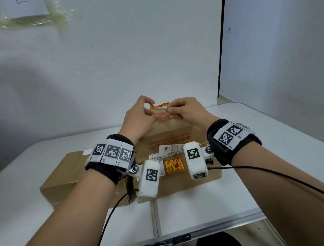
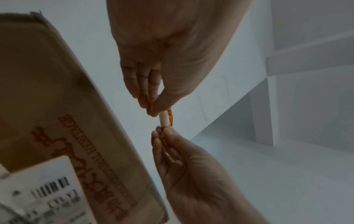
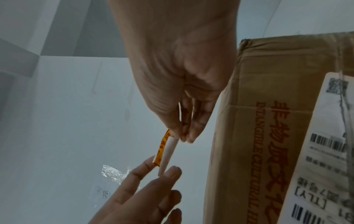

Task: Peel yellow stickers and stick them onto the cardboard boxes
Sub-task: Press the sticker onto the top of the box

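The head view is evenly and brightly lit, with a broad soft shadow cast on the wall [image 1: 44, 87] at left. Both wrist views are dim and backlit, so the hands are rendered dark. The label [image 2: 38, 195] is blurred, and straight edges are bowed near the frame borders.

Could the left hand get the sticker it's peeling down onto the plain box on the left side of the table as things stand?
Probably yes. The left hand pinches the yellow sticker above the printed box, and the plain box lies just under that forearm with nothing on its visible top. The right hand pinches the backing.
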`<state>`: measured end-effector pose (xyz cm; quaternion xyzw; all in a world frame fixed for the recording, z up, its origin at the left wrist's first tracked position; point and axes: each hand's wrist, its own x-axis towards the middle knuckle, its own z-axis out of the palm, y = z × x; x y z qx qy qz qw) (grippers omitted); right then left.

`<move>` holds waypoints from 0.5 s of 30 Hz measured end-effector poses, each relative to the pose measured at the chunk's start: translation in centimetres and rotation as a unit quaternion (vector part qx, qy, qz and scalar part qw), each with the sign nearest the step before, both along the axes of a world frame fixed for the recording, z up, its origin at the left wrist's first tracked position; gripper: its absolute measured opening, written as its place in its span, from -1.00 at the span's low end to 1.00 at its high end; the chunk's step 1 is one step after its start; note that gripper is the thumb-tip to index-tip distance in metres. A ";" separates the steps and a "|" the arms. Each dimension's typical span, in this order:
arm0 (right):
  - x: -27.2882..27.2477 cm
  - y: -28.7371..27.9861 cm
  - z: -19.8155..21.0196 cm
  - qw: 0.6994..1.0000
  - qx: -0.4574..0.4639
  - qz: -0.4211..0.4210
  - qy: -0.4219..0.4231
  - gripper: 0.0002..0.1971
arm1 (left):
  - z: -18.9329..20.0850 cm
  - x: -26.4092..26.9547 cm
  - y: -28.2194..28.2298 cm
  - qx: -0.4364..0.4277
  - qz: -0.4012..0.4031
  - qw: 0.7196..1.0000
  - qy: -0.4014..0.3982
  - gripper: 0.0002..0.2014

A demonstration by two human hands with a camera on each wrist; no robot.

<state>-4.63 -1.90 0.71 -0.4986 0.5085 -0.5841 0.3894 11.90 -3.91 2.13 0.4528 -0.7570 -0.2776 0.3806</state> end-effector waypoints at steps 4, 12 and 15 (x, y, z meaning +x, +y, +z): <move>-0.3 -0.2 -0.1 1.000 -0.005 0.002 0.024 -0.87 | 0.1 -0.2 -0.6 0.068 -0.008 0.997 0.047 -0.68; -0.6 -0.5 0.0 0.999 0.010 0.012 -0.031 -0.75 | -0.4 -0.5 -1.2 0.101 -0.009 0.994 0.048 -0.71; -0.9 -0.5 -0.4 0.998 0.013 0.003 -0.055 -0.77 | -0.5 -0.4 -1.2 0.022 0.020 1.000 -0.011 -0.58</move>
